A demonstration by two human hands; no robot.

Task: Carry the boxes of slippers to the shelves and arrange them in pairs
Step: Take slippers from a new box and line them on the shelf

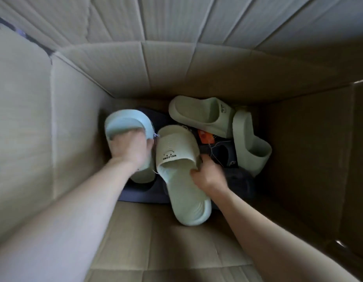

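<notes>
I look down into a deep cardboard box (74, 123) with slippers at its bottom. My left hand (131, 148) grips a pale blue slipper (125, 124) at the left, fingers curled into its strap. My right hand (207, 174) holds the side of a pale green slipper (180, 169) printed "WELCOME", which lies in the middle with its heel toward me. Two more pale green slippers lie at the back (201, 116) and at the right (249, 145). Dark navy slippers (225, 155) lie underneath them.
High cardboard walls close in on every side, with the flaps (176, 19) standing up at the top. An orange tag (206, 137) with string lies among the slippers. The near part of the box floor (156, 241) shows bare cardboard.
</notes>
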